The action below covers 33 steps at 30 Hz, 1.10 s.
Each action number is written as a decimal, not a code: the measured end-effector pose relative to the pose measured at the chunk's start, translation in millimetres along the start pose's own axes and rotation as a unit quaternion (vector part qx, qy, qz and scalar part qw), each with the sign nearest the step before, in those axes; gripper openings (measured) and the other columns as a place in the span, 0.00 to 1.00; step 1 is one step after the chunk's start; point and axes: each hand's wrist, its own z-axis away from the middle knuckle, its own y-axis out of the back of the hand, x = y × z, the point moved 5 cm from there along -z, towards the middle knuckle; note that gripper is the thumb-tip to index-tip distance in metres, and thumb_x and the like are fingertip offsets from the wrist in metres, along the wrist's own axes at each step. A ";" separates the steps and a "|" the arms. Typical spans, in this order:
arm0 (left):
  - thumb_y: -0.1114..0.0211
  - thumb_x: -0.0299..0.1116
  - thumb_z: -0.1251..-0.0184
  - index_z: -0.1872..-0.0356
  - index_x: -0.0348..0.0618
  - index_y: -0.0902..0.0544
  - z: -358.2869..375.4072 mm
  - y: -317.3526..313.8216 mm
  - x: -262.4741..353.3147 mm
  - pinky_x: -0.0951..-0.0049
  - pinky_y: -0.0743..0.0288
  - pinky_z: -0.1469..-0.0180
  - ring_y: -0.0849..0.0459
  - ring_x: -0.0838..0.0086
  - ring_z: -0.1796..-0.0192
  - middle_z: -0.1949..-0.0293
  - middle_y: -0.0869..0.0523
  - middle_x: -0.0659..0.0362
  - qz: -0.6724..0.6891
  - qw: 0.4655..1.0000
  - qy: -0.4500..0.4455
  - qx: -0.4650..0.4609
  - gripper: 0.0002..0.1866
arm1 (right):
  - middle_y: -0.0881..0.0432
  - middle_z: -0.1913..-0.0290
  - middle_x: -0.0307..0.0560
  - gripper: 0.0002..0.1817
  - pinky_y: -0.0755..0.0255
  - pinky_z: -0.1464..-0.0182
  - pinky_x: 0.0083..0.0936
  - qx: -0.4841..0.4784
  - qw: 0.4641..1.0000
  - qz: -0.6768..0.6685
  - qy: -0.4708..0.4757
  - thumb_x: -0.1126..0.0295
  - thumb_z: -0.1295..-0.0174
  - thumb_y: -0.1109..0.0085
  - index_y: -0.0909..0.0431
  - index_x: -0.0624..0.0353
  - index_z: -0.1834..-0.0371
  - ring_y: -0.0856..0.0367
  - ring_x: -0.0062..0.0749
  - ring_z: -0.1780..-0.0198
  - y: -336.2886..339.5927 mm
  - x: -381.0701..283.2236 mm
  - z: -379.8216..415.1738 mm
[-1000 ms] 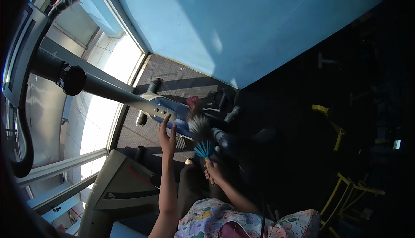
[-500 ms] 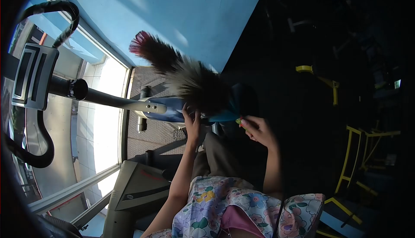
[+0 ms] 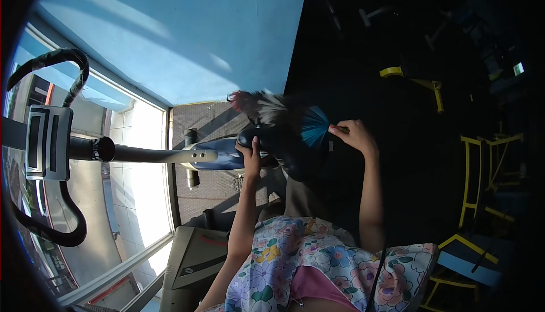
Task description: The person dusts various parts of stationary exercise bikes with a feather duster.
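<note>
A feather duster with dark, white and reddish feathers and a blue collar lies across the black saddle of an exercise bike. My right hand is closed around its handle, to the right of the blue collar. The feathers point left, over the far side of the saddle. With fingers wrapped about the narrow front end of the saddle, my left hand grips it just below the feathers. The blue bike frame runs left from there towards the handlebar post.
The bike's console and curved black handlebars stand at the left by a bright window. A blue wall rises ahead. Beside my left arm is another grey machine. Yellow-framed equipment stands on the dark right side.
The duster has swung down and to the right, its feathers now low over the saddle. My right hand has moved up and outward; my left hand has closed on the saddle's front end.
</note>
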 end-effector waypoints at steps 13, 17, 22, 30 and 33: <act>0.49 0.54 0.37 0.36 0.52 0.55 -6.7 3.9 -23.1 0.59 0.23 0.59 0.33 0.58 0.45 0.44 0.39 0.47 -0.035 0.996 -0.013 0.078 0.36 | 0.20 0.79 0.49 0.23 0.31 0.72 0.27 -0.052 0.985 -0.080 0.147 0.49 0.43 0.47 0.19 0.60 0.65 0.21 0.34 0.75 -13.0 58.5 -147.6; 0.50 0.55 0.37 0.34 0.52 0.53 10.2 -19.7 -7.5 0.60 0.25 0.57 0.30 0.61 0.45 0.42 0.36 0.49 0.010 0.983 0.016 0.180 0.36 | 0.19 0.75 0.52 0.26 0.29 0.68 0.31 -0.225 0.947 -0.033 0.226 0.45 0.43 0.49 0.19 0.59 0.62 0.20 0.40 0.73 -94.8 77.3 -215.5; 0.52 0.53 0.35 0.34 0.47 0.50 28.0 -51.4 9.2 0.61 0.33 0.46 0.29 0.64 0.44 0.41 0.35 0.51 0.025 0.928 0.074 0.364 0.35 | 0.20 0.74 0.55 0.26 0.28 0.62 0.40 -0.288 0.925 0.027 0.247 0.45 0.41 0.55 0.21 0.58 0.66 0.20 0.49 0.65 -173.2 145.9 -272.7; 0.63 0.51 0.30 0.42 0.26 0.39 22.0 -59.6 -7.5 0.69 0.45 0.37 0.35 0.57 0.39 0.43 0.32 0.40 -0.177 0.767 -0.010 0.617 0.32 | 0.22 0.80 0.55 0.22 0.28 0.74 0.37 -0.258 0.899 0.032 0.353 0.51 0.38 0.55 0.24 0.60 0.71 0.22 0.52 0.73 -183.8 169.6 -282.4; 0.63 0.51 0.30 0.43 0.25 0.37 25.3 -61.3 -8.4 0.68 0.44 0.38 0.34 0.55 0.40 0.44 0.31 0.40 -0.156 0.760 -0.025 0.631 0.32 | 0.23 0.80 0.57 0.21 0.29 0.74 0.38 -0.248 0.924 0.005 0.291 0.53 0.38 0.53 0.26 0.62 0.73 0.22 0.54 0.73 -216.0 176.6 -289.8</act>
